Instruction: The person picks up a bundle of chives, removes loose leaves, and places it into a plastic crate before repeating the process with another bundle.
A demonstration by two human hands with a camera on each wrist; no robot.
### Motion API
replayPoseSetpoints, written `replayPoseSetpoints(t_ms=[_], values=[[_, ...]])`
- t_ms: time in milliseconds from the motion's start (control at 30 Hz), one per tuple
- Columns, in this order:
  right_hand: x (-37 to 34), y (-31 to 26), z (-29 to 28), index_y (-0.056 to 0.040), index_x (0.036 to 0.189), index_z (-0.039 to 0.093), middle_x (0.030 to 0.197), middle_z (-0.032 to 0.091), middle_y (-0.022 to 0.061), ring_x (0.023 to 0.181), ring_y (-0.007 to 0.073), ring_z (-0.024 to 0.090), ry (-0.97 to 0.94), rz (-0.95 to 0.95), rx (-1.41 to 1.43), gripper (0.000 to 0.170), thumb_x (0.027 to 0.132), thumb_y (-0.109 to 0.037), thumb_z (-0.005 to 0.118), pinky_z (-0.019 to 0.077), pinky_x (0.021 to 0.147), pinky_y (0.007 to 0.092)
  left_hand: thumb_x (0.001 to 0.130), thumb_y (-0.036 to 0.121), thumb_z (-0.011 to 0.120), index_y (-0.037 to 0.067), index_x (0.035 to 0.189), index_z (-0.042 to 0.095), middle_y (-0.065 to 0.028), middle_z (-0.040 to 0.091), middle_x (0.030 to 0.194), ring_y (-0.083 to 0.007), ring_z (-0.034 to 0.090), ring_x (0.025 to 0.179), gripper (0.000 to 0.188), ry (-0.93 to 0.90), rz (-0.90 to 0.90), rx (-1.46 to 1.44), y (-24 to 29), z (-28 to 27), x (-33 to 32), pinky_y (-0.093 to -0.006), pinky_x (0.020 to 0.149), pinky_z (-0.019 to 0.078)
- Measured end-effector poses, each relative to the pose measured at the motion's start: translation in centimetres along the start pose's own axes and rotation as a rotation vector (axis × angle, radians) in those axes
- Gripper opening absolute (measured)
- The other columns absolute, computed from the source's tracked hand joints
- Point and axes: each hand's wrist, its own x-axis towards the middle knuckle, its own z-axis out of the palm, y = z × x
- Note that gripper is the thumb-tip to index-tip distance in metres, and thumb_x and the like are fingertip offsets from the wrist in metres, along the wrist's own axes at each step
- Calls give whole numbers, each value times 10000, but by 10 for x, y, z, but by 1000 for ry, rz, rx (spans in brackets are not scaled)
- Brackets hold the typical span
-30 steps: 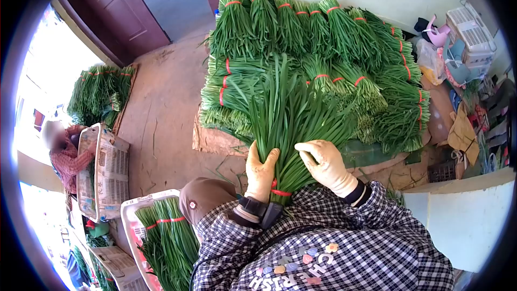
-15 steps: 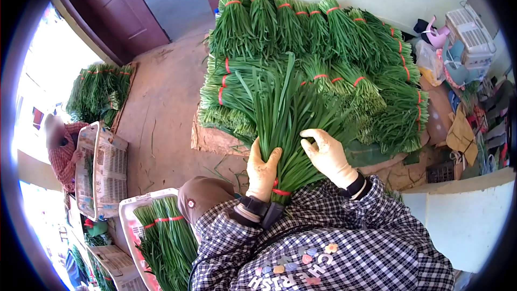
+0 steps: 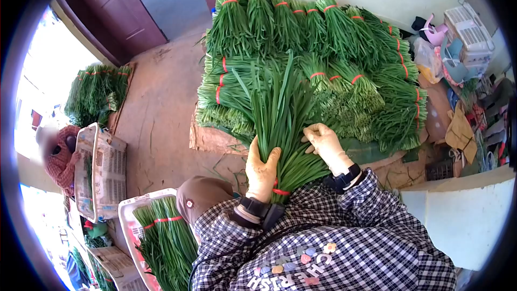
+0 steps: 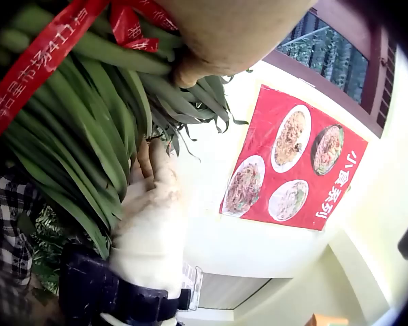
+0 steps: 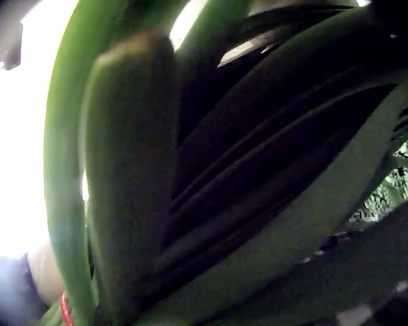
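A bunch of long green leaves (image 3: 277, 102) is bound near its base with red tape (image 3: 280, 191), its tips fanned away from the body. The gloved left hand (image 3: 261, 171) grips it just above the tape, thumb across the front. On the bunch's right side, the gloved right hand (image 3: 328, 146) has curled fingers pinching outer leaves. In the left wrist view, printed red tape (image 4: 37, 71) crosses the stems; the left hand (image 4: 238, 30) is above and the right hand (image 4: 149, 224) below, fingertips partly behind leaves. Leaves (image 5: 129, 176) fill most of the right wrist view.
Tied bunches (image 3: 339, 32) are piled against the wall. A crate (image 3: 126, 210) with more bunches stands at lower left. Another person (image 3: 62, 161) is beside an upright crate (image 3: 107, 175). Bags and a white basket (image 3: 471, 32) lie at right, above a low partition (image 3: 458, 215).
The right hand has moved slightly down and turned in against the bunch's edge. Leaves spread to the right now lie closer together. The left hand keeps its grip; the other person has shifted slightly.
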Motion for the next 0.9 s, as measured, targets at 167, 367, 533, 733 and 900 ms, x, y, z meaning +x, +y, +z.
replayPoseSetpoints(t_ms=[167,367,533,733,900], values=[[-5,-15,-4,-46,1193,670,985,740,38,656,93,639,-24,-15,9,466,1041,-485,626,469,600,232,973,53,720,-68,1502,442,-161,654,1322,-207,650,1131,610,4,-36,-8,1,2,-1,-326,982,539],[-1,-26,-8,-34,1216,691,934,753,43,636,84,633,-31,-42,27,542,1012,-534,655,471,590,235,963,61,735,-82,1509,421,-171,642,1341,-210,643,1150,645,2,-26,1,-5,1,1,-326,1000,534],[9,-22,-5,3,1143,721,875,750,56,619,82,606,-56,-132,77,513,991,-488,699,453,565,221,962,68,734,-66,1497,448,-159,657,1318,-208,647,1139,621,2,-15,54,1,2,0,-331,998,531],[7,-26,-4,-21,1114,731,876,748,39,617,71,589,-46,-102,108,426,1017,-434,680,441,577,215,972,78,714,-52,1427,513,-125,662,1248,-193,636,1085,515,17,10,30,3,3,-2,-325,957,530],[12,-27,-6,-27,1111,731,873,745,25,631,66,590,-75,-87,83,419,1018,-433,682,439,595,217,978,76,708,-40,1429,518,-117,661,1249,-187,634,1086,503,21,7,162,-1,2,-1,-323,960,528]])
